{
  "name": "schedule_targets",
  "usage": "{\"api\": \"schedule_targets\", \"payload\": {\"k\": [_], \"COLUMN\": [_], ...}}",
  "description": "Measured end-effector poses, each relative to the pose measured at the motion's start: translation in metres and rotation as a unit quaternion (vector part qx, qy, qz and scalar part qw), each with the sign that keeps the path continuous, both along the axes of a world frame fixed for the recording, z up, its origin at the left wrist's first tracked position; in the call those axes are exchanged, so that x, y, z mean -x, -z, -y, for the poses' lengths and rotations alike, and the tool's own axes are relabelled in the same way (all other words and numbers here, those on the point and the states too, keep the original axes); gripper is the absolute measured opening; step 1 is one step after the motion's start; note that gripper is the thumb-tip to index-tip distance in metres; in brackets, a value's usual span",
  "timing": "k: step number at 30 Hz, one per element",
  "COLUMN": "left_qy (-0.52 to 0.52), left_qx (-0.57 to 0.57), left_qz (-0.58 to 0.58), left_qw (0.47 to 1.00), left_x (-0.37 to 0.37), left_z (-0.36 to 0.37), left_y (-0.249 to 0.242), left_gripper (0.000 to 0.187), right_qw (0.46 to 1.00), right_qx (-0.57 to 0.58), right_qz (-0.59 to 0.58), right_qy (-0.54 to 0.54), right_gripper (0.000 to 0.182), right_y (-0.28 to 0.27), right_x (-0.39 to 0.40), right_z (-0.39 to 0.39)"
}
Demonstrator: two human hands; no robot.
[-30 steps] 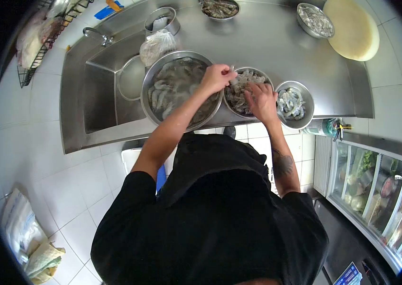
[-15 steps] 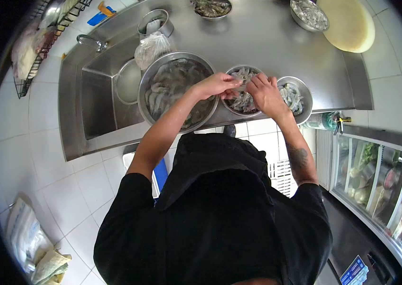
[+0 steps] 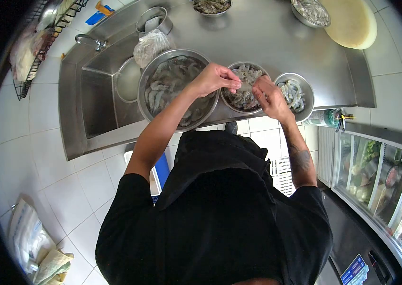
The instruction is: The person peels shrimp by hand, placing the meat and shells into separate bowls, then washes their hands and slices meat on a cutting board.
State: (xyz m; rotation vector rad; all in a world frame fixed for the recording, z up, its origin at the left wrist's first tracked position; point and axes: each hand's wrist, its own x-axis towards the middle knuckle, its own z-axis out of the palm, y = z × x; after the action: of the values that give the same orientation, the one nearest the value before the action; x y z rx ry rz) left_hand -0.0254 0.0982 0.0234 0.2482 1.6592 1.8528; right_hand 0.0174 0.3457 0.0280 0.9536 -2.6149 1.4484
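Over the middle bowl (image 3: pixel 224 100), my left hand (image 3: pixel 215 80) and my right hand (image 3: pixel 272 99) face each other with fingers pinched. A pale, translucent shrimp (image 3: pixel 245 87) spans the small space between their fingertips, partly hidden by them. Shrimp shells and heads (image 3: pixel 247 72) fill the bowl below. To the left, a large steel bowl (image 3: pixel 141 97) holds whole grey shrimp (image 3: pixel 160 90) in cloudy water. Close to my right hand, another steel bowl (image 3: pixel 309 102) contains peeled-looking shrimp (image 3: pixel 292 94).
A sink (image 3: pixel 97 102) with a faucet (image 3: pixel 92 42) lies left; a plastic bag (image 3: pixel 151 47) and a steel pot (image 3: pixel 155 21) stand behind the large bowl. Farther back are two bowls (image 3: pixel 213 5) (image 3: pixel 310 12) and a round board (image 3: pixel 350 23). A glass-front fridge (image 3: pixel 381 175) is at right.
My hands have drawn slightly apart above the middle bowl. The right wrist has turned, and the pale shrimp between the fingertips shows more plainly.
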Motion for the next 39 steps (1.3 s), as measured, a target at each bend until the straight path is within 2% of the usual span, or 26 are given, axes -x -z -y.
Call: {"api": "schedule_targets", "payload": {"k": [9, 15, 17, 21, 23, 24, 26, 28, 30, 31, 33, 37, 39], "left_qy": [0.035, 0.039, 0.048, 0.048, 0.015, 0.014, 0.002, -0.005, -0.008, -0.002, 0.005, 0.001, -0.001], "left_qx": [0.018, -0.003, -0.003, -0.023, -0.074, -0.075, -0.136, -0.131, -0.126, -0.118, -0.111, -0.115, -0.118], "left_qz": [-0.001, 0.027, 0.029, 0.040, 0.075, 0.073, 0.113, 0.112, 0.112, 0.109, 0.104, 0.099, 0.092], "left_qw": [0.999, 0.999, 0.998, 0.998, 0.994, 0.994, 0.984, 0.985, 0.986, 0.987, 0.988, 0.988, 0.989], "left_x": [-0.004, -0.006, -0.008, -0.009, -0.007, -0.007, -0.009, -0.013, -0.014, -0.013, -0.012, -0.009, -0.009], "left_z": [0.001, 0.002, 0.002, 0.000, 0.001, 0.001, 0.001, 0.001, 0.000, -0.001, -0.003, -0.011, -0.013], "left_y": [-0.012, -0.015, -0.019, -0.021, -0.022, -0.022, -0.023, -0.024, -0.023, -0.022, -0.023, -0.028, -0.030], "left_gripper": [0.015, 0.016, 0.016, 0.016, 0.016, 0.016, 0.014, 0.013, 0.013, 0.015, 0.017, 0.017, 0.017], "right_qw": [1.000, 0.995, 0.989, 0.983, 0.998, 0.998, 0.996, 0.997, 0.995, 0.995, 0.982, 0.982, 0.997], "right_qx": [-0.012, -0.083, -0.088, -0.115, -0.024, -0.025, 0.081, 0.073, -0.028, -0.029, -0.092, -0.118, -0.031], "right_qz": [-0.014, -0.041, -0.102, -0.130, -0.030, -0.031, 0.029, 0.018, -0.094, -0.093, -0.166, -0.146, -0.072], "right_qy": [-0.024, -0.039, -0.059, -0.059, -0.050, -0.051, -0.018, -0.016, -0.012, -0.011, -0.016, -0.010, -0.002], "right_gripper": [0.006, 0.006, 0.006, 0.005, 0.004, 0.004, 0.004, 0.004, 0.004, 0.004, 0.005, 0.007, 0.004], "right_y": [-0.004, -0.030, -0.032, -0.039, -0.037, -0.037, -0.039, -0.042, -0.045, -0.048, -0.053, -0.055, -0.051], "right_x": [-0.005, -0.007, -0.006, -0.003, 0.001, 0.001, -0.002, -0.003, -0.005, -0.005, -0.005, 0.000, 0.003], "right_z": [-0.002, -0.002, -0.003, -0.008, -0.009, -0.008, -0.002, 0.000, -0.001, -0.002, -0.005, -0.013, -0.015]}}
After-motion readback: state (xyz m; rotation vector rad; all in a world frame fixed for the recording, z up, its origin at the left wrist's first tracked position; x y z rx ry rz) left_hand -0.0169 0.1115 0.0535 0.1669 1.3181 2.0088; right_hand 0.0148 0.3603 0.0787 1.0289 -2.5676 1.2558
